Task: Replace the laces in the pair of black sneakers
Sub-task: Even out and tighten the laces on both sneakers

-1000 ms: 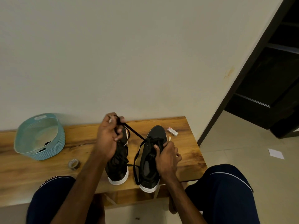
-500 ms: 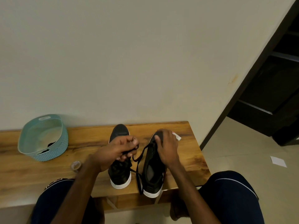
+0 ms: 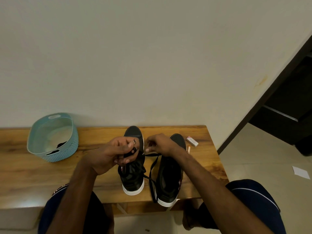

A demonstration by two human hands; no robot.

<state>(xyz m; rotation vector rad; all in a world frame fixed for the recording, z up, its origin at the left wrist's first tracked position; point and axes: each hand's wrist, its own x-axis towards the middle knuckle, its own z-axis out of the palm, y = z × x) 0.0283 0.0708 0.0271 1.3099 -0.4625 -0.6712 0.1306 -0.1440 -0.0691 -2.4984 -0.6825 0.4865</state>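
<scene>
Laces (black) pinched in left hand, right hand

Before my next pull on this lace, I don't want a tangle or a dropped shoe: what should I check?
1. Left hand grips the lace: ok.
2. Right hand pinching the lace's end: cannot tell.
3. Left sneaker flat on the table: ok.
4. Right sneaker well back from the edge: not ok, heel at near edge.
5. Basket clear of both hands: ok.
</scene>
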